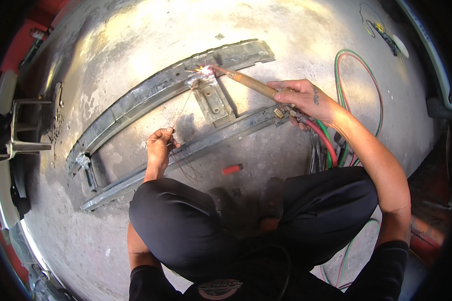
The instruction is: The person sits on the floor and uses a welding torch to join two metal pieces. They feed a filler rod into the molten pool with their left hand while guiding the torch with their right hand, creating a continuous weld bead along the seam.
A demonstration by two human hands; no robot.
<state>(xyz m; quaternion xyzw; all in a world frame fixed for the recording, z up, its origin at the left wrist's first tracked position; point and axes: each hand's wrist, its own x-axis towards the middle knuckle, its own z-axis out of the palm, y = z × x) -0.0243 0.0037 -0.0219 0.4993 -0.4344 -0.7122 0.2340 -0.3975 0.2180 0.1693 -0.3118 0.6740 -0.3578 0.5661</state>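
My right hand (304, 98) is closed around a brass gas welding torch (253, 84). The torch points left, and its tip meets a bright, sparking spot on a curved grey metal beam (130, 103). A flat metal bracket (213, 100) with slots joins the beam beside that glow. Lower left, my left hand (160, 145) pinches a thin filler wire (184, 111), whose far end reaches toward the sparks. The wire's slack curls below the hand. A second, straighter metal rail (196, 148) lies nearer me, just past my left hand.
Red and green hoses (339, 95) trail from the torch and loop on the concrete floor at right. A red lighter-like object (232, 169) lies before my feet. A metal stand (30, 125) is at far left. A corded tool (386, 37) rests at upper right.
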